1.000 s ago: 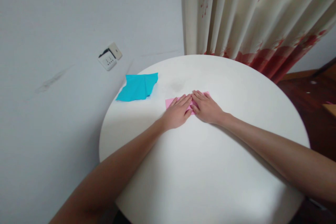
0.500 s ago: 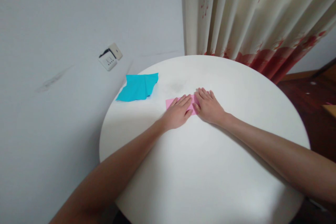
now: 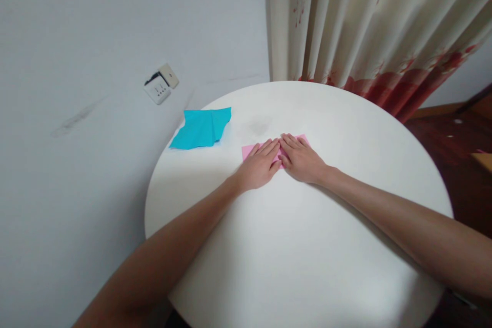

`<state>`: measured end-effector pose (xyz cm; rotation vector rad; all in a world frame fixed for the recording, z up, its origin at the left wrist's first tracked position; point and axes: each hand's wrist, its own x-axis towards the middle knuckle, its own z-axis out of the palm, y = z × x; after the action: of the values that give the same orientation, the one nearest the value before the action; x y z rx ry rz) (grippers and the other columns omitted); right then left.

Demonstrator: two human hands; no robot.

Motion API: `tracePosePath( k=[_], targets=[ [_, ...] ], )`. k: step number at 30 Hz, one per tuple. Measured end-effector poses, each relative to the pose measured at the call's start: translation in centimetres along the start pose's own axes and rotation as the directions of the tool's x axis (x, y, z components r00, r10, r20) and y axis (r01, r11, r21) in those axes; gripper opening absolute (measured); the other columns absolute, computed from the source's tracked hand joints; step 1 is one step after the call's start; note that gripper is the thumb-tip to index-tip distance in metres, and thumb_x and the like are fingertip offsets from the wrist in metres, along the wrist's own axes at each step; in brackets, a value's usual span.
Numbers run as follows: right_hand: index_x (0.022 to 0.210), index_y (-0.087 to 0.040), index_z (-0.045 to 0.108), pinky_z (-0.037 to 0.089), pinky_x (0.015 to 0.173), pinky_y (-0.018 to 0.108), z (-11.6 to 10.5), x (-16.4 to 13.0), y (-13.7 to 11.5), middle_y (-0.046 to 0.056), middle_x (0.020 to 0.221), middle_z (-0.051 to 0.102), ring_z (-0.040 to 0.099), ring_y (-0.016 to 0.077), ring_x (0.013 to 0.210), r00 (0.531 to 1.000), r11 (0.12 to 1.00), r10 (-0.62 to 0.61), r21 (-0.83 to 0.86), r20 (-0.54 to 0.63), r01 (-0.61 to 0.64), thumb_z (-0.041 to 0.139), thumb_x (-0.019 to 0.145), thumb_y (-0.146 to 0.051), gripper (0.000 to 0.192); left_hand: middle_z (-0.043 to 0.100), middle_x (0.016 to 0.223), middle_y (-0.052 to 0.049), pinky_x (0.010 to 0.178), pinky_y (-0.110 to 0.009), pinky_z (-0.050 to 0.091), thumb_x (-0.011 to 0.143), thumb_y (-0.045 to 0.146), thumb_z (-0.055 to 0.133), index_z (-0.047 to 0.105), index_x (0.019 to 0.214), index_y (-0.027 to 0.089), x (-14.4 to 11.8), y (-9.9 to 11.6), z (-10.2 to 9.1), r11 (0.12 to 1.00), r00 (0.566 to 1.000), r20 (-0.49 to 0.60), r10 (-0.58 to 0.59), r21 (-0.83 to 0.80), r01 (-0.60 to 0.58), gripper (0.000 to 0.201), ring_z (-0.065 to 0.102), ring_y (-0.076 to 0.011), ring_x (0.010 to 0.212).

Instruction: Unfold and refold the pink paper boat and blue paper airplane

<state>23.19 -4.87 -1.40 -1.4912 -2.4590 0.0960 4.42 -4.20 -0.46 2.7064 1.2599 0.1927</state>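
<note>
We see blue sheet (image 3: pixel 202 128) left of pink sheet (image 3: pixel 248 151), which lies on bench (image 3: pixel 307 251) | our left hand (image 3: pixel 258 166) presses its left part, flat, gripping nothing | our right hand (image 3: pixel 303 161), likewise, its right part

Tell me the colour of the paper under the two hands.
Pink: the paper under the hands shows best in the head view.

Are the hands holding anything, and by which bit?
Nothing is gripped: the left hand and right hand lie flat on the pink sheet, covering much of it.
</note>
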Motion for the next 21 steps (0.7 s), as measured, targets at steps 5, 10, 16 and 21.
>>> tracePosePath(
  k=[5, 10, 16, 21],
  targets=[
    [0.151, -0.002, 0.036, 0.024, 0.121, 0.050, -0.05, 0.03, -0.03, 0.021, 0.159, 0.033, 0.028, 0.0300, 0.150, 1.000, 1.000, 0.002, 0.004, -0.012, -0.002, 0.026, 0.103, -0.039, 0.061, 0.024, 0.165, -0.010, 0.124, -0.044, 0.016, 0.104, 0.039, 0.027, 0.025, 0.157, 0.012, 0.00, 0.07, -0.07, 1.000, 1.000, 0.002, -0.001, -0.014, 0.001, 0.060, 0.019, -0.0230, 0.153],
    [0.152, -0.003, 0.036, 0.024, 0.121, 0.050, -0.03, -0.01, -0.01, 0.020, 0.160, 0.033, 0.028, 0.0293, 0.150, 1.000, 1.000, 0.007, 0.008, -0.009, -0.007, 0.026, 0.103, -0.039, 0.061, 0.024, 0.165, -0.010, 0.124, -0.044, 0.016, 0.104, 0.039, 0.027, 0.025, 0.157, 0.013, -0.02, 0.07, -0.09, 1.000, 1.000, 0.005, -0.001, -0.011, 0.001, 0.059, 0.019, -0.0228, 0.153],
    [0.152, -0.004, 0.036, 0.022, 0.121, 0.051, 0.03, -0.04, -0.04, 0.020, 0.160, 0.033, 0.027, 0.0304, 0.150, 0.999, 0.999, 0.039, -0.011, -0.011, -0.039, 0.026, 0.103, -0.042, 0.062, 0.025, 0.165, -0.010, 0.124, -0.045, 0.016, 0.104, 0.039, 0.026, 0.023, 0.158, 0.014, -0.04, 0.13, -0.12, 1.000, 1.000, 0.003, -0.004, 0.005, 0.004, 0.059, 0.019, -0.0227, 0.153],
    [0.151, -0.001, 0.036, 0.023, 0.121, 0.051, 0.02, -0.14, 0.13, 0.023, 0.160, 0.031, 0.025, 0.0333, 0.150, 0.989, 0.989, 0.146, -0.028, -0.029, -0.147, 0.028, 0.102, -0.045, 0.066, 0.023, 0.165, -0.008, 0.123, -0.053, 0.016, 0.103, 0.044, 0.028, 0.026, 0.157, 0.019, -0.19, 0.31, -0.19, 0.996, 0.997, 0.006, -0.082, 0.038, 0.082, 0.060, 0.017, -0.0268, 0.154]
  ],
)
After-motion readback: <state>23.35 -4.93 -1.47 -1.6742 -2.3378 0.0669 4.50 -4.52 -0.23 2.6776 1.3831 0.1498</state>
